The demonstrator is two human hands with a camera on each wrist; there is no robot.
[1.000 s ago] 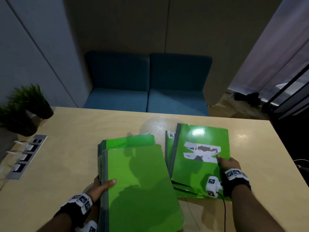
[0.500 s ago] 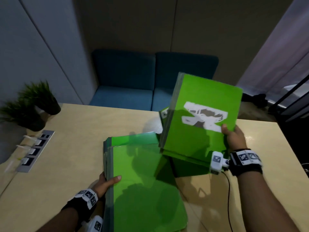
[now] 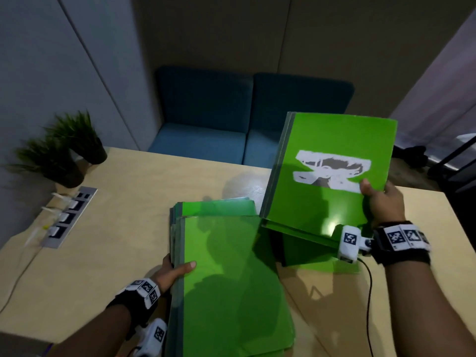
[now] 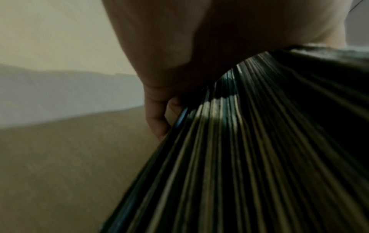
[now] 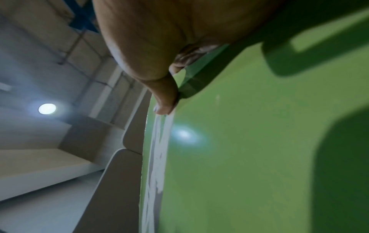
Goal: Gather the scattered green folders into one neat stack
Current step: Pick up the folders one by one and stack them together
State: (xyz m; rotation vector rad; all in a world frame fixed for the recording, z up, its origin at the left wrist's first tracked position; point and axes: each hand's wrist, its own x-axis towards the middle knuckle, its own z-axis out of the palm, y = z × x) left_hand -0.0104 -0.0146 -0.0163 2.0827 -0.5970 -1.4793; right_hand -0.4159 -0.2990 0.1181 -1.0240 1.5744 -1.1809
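Observation:
A thick stack of green folders (image 3: pixel 231 279) lies on the wooden table (image 3: pixel 116 228) in front of me. My left hand (image 3: pixel 175 269) grips its left edge, thumb on top and fingers under; the left wrist view shows the layered edges of the stack (image 4: pixel 249 149) beside a finger. My right hand (image 3: pixel 378 202) holds a small bundle of green folders (image 3: pixel 332 173) by its right edge, thumb on the cover near a torn white label. That bundle is tilted up in the air, right of the stack. Another green folder (image 3: pixel 314 256) lies on the table beneath the bundle.
Two small potted plants (image 3: pixel 59 153) stand at the table's far left, beside a grey socket panel (image 3: pixel 69 217) with plugs in it. A blue sofa (image 3: pixel 244 119) sits beyond the far edge. A black cable (image 3: pixel 369 292) trails from my right wrist.
My right hand has lifted the labelled bundle off the table and tilted it up. One folder stayed on the table beneath it. My left hand has kept its grip on the stack.

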